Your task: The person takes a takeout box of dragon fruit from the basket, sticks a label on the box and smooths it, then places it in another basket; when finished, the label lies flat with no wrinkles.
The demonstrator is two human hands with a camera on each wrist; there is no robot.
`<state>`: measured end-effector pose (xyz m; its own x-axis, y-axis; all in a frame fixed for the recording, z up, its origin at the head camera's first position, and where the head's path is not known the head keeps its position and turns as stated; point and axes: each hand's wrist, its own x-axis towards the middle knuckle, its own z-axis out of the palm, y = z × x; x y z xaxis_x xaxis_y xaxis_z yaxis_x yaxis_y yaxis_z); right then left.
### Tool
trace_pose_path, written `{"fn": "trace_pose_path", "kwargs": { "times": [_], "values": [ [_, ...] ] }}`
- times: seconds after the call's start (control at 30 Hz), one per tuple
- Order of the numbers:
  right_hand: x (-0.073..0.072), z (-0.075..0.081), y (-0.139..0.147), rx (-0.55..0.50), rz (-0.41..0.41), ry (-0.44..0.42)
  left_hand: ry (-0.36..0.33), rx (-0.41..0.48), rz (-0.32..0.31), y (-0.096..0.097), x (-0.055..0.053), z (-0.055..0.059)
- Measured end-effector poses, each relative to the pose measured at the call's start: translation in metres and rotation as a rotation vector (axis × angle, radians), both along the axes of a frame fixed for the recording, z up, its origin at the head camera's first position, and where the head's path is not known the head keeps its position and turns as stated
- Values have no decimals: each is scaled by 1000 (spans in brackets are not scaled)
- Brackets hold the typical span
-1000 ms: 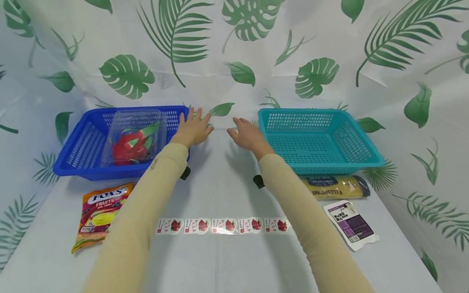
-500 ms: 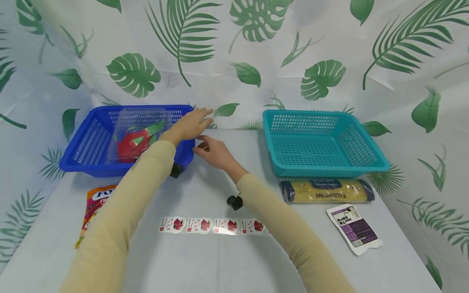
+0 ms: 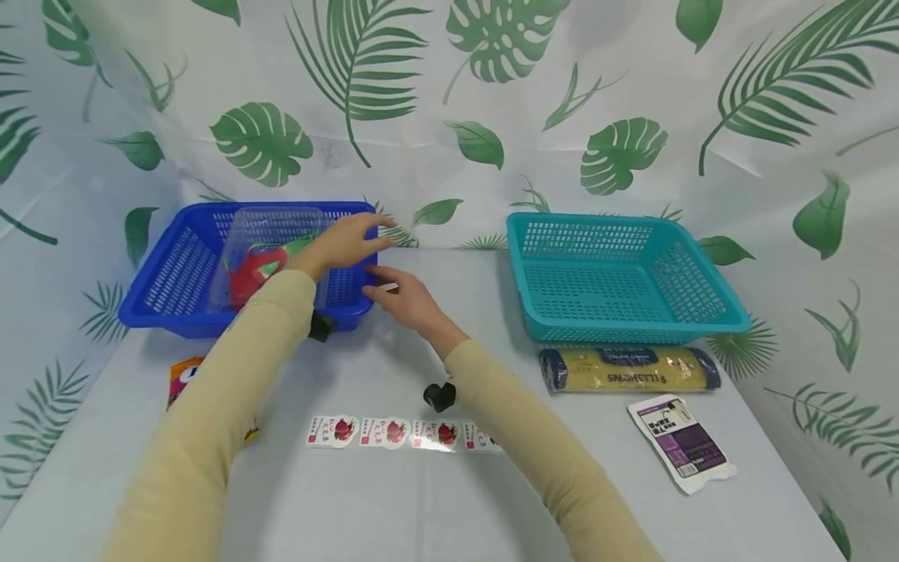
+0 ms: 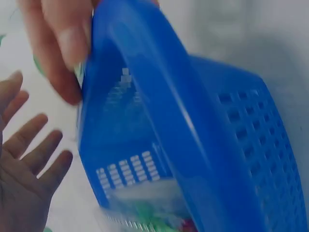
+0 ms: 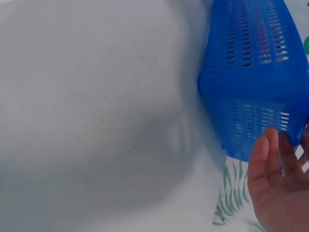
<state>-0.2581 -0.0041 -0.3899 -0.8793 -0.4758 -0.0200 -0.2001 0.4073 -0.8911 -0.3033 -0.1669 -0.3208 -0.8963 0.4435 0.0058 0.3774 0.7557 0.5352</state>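
Observation:
A blue plastic basket (image 3: 168, 318) stands at the left. Inside it a clear plastic box (image 3: 239, 228) holds a red and green dragon fruit (image 3: 250, 275), partly behind the left arm. My left hand (image 3: 346, 240) hovers over the basket's right part, fingers spread and holding nothing; the left wrist view also shows the hand (image 4: 29, 166) apart from the rim. My right hand (image 3: 413, 300) grips the basket's right end rim with thumb and fingers. In the right wrist view, the fingers (image 5: 260, 154) lie along the outside of the slotted end wall.
A teal basket (image 3: 530, 316) stands at the right. Before it lie a spaghetti pack (image 3: 632, 369) and a white and purple packet (image 3: 681, 441). A strip of dragon fruit stickers (image 3: 395, 432) lies at the front. A candy bag (image 3: 184, 375) is mostly behind the left sleeve.
My right hand has moved left from between the baskets to the blue basket's right rim. My left hand has shifted left over that basket. The head view has turned slightly.

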Motion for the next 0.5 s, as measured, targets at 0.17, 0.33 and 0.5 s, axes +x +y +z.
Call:
{"fn": "trace_pose_path", "kwargs": {
  "times": [0.17, 0.33, 0.5],
  "values": [
    [0, -5, 4, -73, 20, -73, -79, 65, 68, -25, 5, 0],
    [0, -7, 4, -61, 16, -84, -94, 92, 159, -59, 10, 1],
    [0, -7, 1, -62, 1, -82, -76, 82, 268, -102, 18, 3]
  ]
}}
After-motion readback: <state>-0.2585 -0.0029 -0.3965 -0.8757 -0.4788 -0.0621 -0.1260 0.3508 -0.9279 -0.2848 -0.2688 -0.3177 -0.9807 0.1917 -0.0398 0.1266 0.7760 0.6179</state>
